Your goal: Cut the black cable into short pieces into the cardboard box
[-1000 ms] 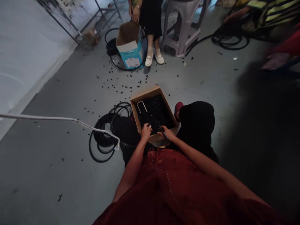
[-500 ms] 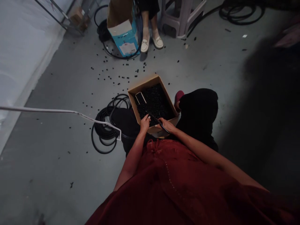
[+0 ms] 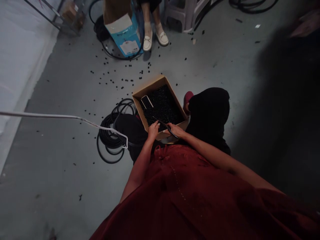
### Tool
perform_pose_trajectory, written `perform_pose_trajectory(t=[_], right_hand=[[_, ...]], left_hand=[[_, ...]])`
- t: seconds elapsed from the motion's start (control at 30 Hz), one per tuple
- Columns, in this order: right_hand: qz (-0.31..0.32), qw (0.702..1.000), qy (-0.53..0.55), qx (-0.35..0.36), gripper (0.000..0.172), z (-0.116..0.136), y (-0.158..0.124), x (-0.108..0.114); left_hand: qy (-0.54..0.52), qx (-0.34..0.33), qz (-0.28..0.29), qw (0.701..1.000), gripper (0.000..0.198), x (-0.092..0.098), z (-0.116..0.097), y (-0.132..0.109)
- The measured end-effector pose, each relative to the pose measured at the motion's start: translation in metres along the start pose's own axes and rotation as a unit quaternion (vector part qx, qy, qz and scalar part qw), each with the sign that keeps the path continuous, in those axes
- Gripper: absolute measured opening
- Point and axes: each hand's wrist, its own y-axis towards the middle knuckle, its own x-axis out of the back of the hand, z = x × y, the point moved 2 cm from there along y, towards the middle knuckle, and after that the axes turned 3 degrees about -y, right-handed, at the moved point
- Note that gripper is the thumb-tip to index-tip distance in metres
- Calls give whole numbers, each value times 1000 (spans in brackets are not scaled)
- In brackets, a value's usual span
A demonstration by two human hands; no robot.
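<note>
The left hand (image 3: 153,130) rested on black pieces (image 3: 162,106) in a cardboard box (image 3: 150,85), just apart from the right hand (image 3: 173,130), which gripped a thin black strip (image 3: 166,127). A white-edged rectangle (image 3: 147,101) lay on the pieces; a cable coil (image 3: 110,140) lay beside the box.

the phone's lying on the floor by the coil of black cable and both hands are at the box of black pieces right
No, the phone isn't on the floor. The head view shows it inside the cardboard box, lying on the black pieces, not by the coil of black cable. The left hand and right hand are at the box, as you said.
</note>
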Motion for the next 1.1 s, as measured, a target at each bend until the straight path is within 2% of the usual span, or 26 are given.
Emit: perform_pose_trajectory(t=[0.13, 0.27, 0.5, 0.83, 1.1], right_hand=[[7, 1000, -22, -5, 59, 0, 0, 0], [24, 997, -68, 1, 49, 2, 0, 2], [36, 992, -121, -13, 39, 4, -2, 6], [55, 986, -144, -57, 42, 8, -8, 8], [50, 988, -128, -70, 45, 3, -3, 9]], left_hand=[[8, -10, 19, 1000, 38, 0, -1, 0], [9, -21, 13, 1000, 37, -1, -3, -1], [39, 4, 16, 999, 35, -7, -1, 0], [137, -14, 32, 990, 31, -9, 3, 0], [79, -11, 17, 997, 30, -9, 11, 2]])
